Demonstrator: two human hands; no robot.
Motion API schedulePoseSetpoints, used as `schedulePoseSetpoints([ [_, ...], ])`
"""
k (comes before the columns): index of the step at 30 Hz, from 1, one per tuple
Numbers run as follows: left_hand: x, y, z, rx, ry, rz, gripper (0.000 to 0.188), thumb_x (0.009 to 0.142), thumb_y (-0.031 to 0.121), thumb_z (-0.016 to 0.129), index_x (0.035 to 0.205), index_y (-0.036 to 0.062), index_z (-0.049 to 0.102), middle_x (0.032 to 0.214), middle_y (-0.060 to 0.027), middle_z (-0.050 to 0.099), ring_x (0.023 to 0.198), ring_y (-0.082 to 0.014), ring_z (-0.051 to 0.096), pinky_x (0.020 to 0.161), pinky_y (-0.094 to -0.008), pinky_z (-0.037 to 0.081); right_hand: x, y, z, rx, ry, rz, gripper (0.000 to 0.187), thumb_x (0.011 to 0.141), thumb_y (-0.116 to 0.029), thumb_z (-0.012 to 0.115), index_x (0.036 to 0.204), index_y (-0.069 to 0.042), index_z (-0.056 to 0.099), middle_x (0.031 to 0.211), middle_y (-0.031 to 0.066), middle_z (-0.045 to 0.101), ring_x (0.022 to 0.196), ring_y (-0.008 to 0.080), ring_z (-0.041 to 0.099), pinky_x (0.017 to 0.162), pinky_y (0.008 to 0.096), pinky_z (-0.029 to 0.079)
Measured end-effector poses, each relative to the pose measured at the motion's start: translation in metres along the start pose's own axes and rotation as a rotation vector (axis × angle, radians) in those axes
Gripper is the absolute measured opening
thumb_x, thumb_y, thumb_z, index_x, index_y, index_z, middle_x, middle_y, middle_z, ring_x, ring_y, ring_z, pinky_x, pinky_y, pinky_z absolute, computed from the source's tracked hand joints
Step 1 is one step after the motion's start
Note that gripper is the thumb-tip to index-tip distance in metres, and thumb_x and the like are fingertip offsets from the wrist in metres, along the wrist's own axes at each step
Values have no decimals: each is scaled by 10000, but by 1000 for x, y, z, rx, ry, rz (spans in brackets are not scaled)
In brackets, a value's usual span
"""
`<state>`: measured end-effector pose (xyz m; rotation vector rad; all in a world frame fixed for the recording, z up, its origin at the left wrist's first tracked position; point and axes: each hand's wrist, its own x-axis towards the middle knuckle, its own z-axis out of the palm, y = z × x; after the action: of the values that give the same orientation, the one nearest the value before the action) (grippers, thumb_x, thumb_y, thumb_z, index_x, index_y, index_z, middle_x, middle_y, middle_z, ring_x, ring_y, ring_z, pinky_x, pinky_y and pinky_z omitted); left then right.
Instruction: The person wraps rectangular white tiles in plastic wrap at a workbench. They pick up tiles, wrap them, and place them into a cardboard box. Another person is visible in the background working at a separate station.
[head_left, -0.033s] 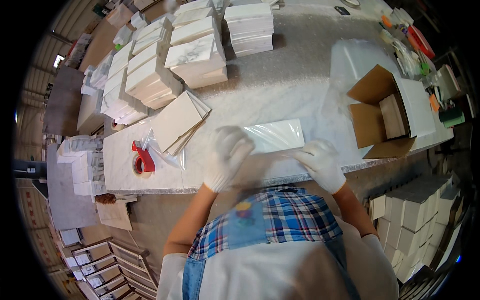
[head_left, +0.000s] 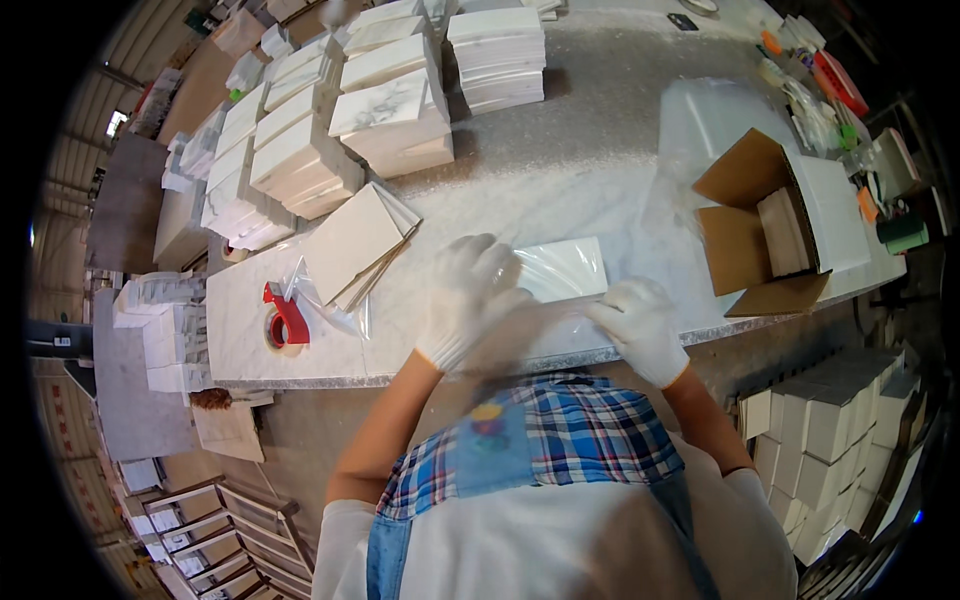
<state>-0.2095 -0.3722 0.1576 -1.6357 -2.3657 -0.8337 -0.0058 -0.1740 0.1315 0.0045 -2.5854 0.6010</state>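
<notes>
White cotton-like gloves on both hands, seen from my remote post. Left hand (head_left: 470,300) sits at the left end of a white slab (head_left: 568,268) and covers part of it; it is motion-blurred, so I cannot tell whether its fingers grip anything. Right hand (head_left: 638,328) is by the slab's near right corner, fingers drawn in narrow; clear film seems to run between the hands, but I cannot confirm a grip on it. Slab lies flat on the tabletop (head_left: 500,212), glossy on top, just beyond the hands.

To the left I note a red tape dispenser (head_left: 291,318) with its roll, then a loose, fanned pile of beige sheets (head_left: 350,242) over clear plastic. Farther back: rows of stacked marble-look tiles (head_left: 392,125). To the right, a cardboard box (head_left: 742,172) with flaps spread, a pale stack (head_left: 784,235) inside; translucent plastic (head_left: 712,125) lies behind it. Checked blue apron (head_left: 605,430) fills my near view.
</notes>
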Motion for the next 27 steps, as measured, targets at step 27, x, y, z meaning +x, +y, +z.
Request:
schedulePoseSetpoints([
  [27,38,-24,11,44,-524,272,643,783,355,794,1282,30,551,1115,-190,617,951,-396,630,837,-502,520,-4,4,19,-243,93,69,123,809,-159,735,931,-144,746,719,43,571,717,276,583,685,424,463],
])
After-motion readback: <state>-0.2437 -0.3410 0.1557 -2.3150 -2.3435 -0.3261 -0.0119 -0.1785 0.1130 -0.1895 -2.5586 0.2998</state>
